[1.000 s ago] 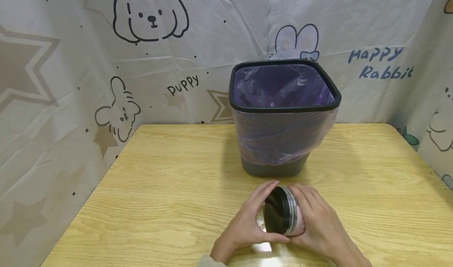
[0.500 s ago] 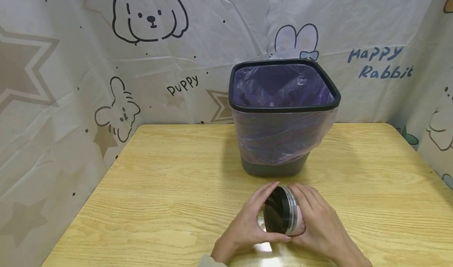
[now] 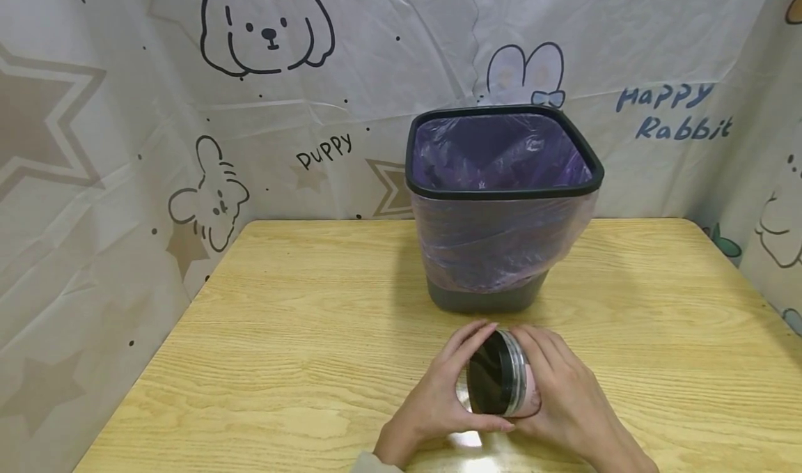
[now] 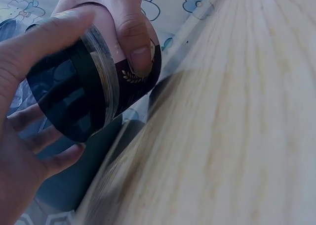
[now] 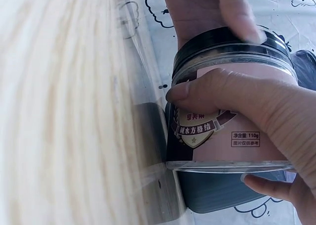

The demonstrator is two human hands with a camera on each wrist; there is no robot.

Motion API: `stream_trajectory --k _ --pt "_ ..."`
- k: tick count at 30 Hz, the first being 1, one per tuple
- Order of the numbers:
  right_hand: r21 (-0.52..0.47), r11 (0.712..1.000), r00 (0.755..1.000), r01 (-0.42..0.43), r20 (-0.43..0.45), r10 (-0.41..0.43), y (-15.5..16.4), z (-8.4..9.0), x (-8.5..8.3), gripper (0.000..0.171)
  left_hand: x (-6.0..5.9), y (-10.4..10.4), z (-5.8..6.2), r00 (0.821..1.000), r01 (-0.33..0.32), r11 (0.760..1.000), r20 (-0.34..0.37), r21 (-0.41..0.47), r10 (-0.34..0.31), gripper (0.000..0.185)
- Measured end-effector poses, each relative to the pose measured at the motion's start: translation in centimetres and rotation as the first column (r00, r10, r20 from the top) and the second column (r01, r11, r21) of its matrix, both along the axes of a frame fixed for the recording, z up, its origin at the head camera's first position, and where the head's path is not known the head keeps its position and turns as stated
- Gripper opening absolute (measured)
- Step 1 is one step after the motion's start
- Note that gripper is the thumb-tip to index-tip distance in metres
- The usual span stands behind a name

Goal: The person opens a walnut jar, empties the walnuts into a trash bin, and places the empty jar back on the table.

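A clear plastic jar (image 3: 520, 384) with pink contents and a black lid (image 3: 491, 382) lies tilted sideways just above the wooden table (image 3: 301, 334), lid facing left. My left hand (image 3: 438, 396) grips the black lid (image 4: 66, 99), fingers curled round its rim. My right hand (image 3: 564, 396) grips the jar body (image 5: 232, 131), thumb across its printed label. Both hands are at the table's near edge, in front of the bin (image 3: 501, 201).
A dark waste bin lined with a purple bag (image 3: 495, 154) stands on the table behind the jar, its mouth open. A cartoon-printed cloth (image 3: 269, 83) hangs behind and beside the table. The table's left (image 3: 188, 306) and right edges (image 3: 745, 278) are in view.
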State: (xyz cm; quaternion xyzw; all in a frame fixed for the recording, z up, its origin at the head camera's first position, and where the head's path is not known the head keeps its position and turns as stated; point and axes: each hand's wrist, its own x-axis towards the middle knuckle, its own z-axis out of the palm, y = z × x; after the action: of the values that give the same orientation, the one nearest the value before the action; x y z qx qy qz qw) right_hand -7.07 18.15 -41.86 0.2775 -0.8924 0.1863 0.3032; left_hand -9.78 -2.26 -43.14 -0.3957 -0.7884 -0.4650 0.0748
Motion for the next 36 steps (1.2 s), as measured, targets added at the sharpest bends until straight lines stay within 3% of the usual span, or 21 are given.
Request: stream_trajectory --k 7,13,20,26,28,33,36 --pt "-0.005 1.0 1.0 -0.002 -0.009 0.002 -0.03 -0.06 0.0 0.113 0.14 -0.04 -0.01 0.996 -0.008 1.0 0.089 -0.003 0.009 0.114" --pt "0.008 1.0 1.0 0.002 0.016 -0.003 0.08 -0.2 0.02 0.113 -0.07 0.05 -0.15 0.999 0.002 1.0 -0.044 0.01 -0.002 0.115" --pt "0.007 1.0 1.0 0.008 0.005 -0.008 -0.04 0.01 0.04 0.111 0.09 0.06 -0.07 0.998 0.008 1.0 0.064 0.013 -0.009 0.112" --pt "0.016 1.0 1.0 0.015 0.017 -0.015 0.06 -0.13 0.06 0.111 -0.23 0.07 -0.19 0.995 0.012 1.0 -0.101 0.002 -0.011 0.117" --pt "0.013 1.0 1.0 0.012 0.01 -0.012 0.08 -0.17 0.05 0.109 -0.23 0.07 -0.23 0.995 0.018 1.0 -0.094 0.001 -0.018 0.115" --pt "0.0 1.0 1.0 0.007 -0.019 -0.007 0.01 -0.08 0.02 0.107 -0.08 0.12 -0.25 1.0 0.007 1.0 0.008 0.02 -0.007 0.112" --pt "-0.002 1.0 1.0 0.004 -0.019 -0.004 -0.02 -0.09 0.0 0.109 -0.11 0.08 -0.22 1.0 0.003 1.0 -0.023 0.028 -0.003 0.114"
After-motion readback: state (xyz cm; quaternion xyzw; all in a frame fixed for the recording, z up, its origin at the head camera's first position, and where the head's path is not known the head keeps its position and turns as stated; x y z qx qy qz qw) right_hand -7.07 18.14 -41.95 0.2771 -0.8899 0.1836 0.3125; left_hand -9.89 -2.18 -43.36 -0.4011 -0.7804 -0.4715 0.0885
